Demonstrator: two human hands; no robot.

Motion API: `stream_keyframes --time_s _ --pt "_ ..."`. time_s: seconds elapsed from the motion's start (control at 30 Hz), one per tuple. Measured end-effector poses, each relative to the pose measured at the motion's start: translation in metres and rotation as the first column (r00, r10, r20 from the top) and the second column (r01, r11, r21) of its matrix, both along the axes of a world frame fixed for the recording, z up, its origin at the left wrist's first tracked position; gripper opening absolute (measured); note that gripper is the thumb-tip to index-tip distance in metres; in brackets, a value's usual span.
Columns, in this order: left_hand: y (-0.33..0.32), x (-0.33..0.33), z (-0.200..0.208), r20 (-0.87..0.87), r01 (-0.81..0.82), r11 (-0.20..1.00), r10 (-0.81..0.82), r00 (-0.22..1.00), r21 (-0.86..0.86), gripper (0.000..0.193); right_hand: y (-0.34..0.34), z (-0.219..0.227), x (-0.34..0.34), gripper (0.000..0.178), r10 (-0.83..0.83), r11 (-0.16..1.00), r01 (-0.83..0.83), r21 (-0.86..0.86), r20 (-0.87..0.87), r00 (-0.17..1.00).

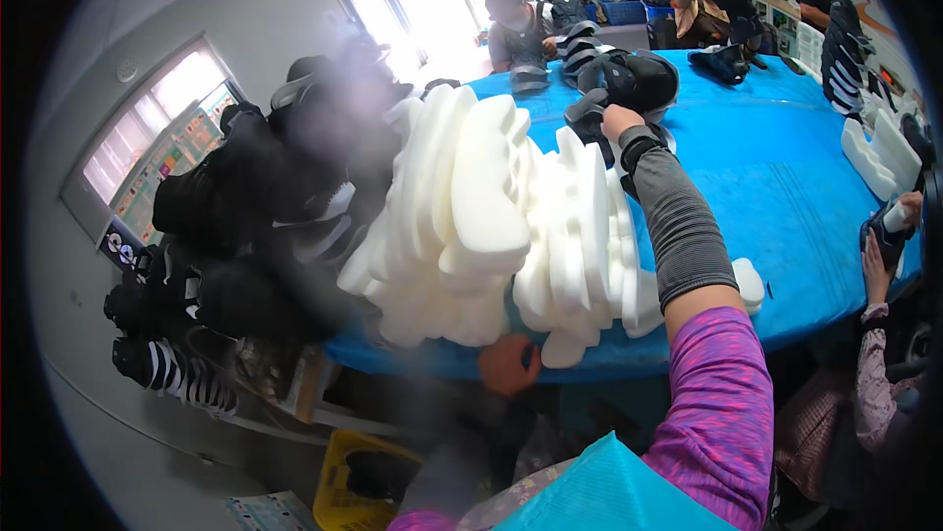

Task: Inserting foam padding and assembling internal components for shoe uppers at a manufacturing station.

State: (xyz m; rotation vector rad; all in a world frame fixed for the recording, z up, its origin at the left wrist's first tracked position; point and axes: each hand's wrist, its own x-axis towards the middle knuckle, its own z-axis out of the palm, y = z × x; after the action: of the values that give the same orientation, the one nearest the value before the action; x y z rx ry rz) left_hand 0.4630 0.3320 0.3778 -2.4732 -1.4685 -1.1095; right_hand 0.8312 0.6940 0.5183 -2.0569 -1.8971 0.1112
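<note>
Clock read from mid-view. We log white foam pieces (491,207) heaped at the centre, on the near edge of the blue-covered table (756,197). Our right hand (622,122) reaches to two o'clock, fingers curled against a dark grey piece (586,118) at half past one; we cannot tell if it grips. Our left hand (503,364), near six, sits low beside the foam; its grip we cannot tell. Black goods (236,177) pile toward ten; a yellow basket (334,492) stands at seven.
</note>
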Motion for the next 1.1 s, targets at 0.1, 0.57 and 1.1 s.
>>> stream_keyframes --time_s 0.1,0.57,1.1 --pt "-0.001 -0.011 0.003 0.013 -0.018 0.999 0.017 1.0 0.042 0.014 -0.018 -0.009 -0.02 0.044 0.228 0.961 -0.221 0.164 -0.028 0.973" --pt "-0.006 0.0 0.003 0.0 -0.048 0.999 0.048 0.999 -0.02 0.014 -0.004 -0.01 -0.019 0.041 0.028 0.982 -0.021 0.187 -0.036 0.999" --pt "-0.001 -0.004 -0.005 0.026 -0.033 0.994 0.03 0.999 0.109 0.013 -0.127 0.103 0.155 0.027 -0.216 0.749 0.219 0.626 -0.083 0.973"
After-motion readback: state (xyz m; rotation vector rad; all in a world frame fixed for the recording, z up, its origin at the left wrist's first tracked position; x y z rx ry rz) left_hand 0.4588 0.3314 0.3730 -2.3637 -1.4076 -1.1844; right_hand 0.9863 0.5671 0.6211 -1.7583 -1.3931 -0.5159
